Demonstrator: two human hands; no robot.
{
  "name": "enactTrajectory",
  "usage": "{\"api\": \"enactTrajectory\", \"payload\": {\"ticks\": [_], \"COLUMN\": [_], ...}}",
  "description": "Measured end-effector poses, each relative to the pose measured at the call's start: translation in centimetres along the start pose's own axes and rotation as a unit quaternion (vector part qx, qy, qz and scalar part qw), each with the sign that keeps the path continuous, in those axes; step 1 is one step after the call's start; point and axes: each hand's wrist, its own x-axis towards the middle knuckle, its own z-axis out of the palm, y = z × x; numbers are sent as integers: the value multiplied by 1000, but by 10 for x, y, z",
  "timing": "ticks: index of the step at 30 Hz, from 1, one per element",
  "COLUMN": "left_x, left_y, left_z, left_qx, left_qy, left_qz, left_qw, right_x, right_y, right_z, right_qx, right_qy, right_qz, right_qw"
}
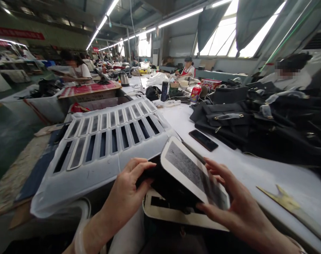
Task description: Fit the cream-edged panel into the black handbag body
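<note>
While L hand (125,185) pinches 1 black pc. (171,185), lower ctr., R hand (237,201) grips 1 white-framed panel (188,169); 1 phone (203,140), rt. of ctr.

The left forearm (104,222) enters from the lower left and rises toward the center. The left grip (131,180) is closed in a pinch, left thumb (145,187) below the bent index finger (144,167). The right forearm (266,233) enters from the lower right, angled inward. The right grip (233,197) is clasped, right thumb (213,212) extended leftward, right fingers (220,170) bent above it. The two grips stand apart
</note>
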Motion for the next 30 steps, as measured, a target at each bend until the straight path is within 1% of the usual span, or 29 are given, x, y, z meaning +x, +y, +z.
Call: {"api": "enactTrajectory", "payload": {"ticks": [2,5,8,20,22,24,27,29,30], "left_x": [-6,-10,-10,-13,-14,-18,-26,-32,-35], "left_y": [-1,-1,-1,0,-3,-8,-18,-23,-25], "left_z": [3,5,5,-4,0,8,27,39,45], "left_qx": [23,64,96,141,133,105,44,25,25], "left_qy": [17,54,65,51,37,12,-58,-106,-121], "left_qz": [14,56,80,63,56,38,-27,-76,-89], "left_qw": [999,995,990,987,989,994,997,991,988], "right_x": [-1,1,4,-2,-3,-4,-6,-10,-12], "right_y": [0,-1,-1,2,5,9,16,21,24], "right_z": [0,-1,-2,5,6,6,5,3,3], "right_qx": [7,15,21,35,30,15,-33,-88,-119], "right_qy": [-5,0,11,12,6,-9,-51,-69,-71], "right_qz": [-19,-45,-57,-16,-16,-14,-26,-51,-69], "right_qw": [1000,999,998,999,999,1000,998,992,988]}}
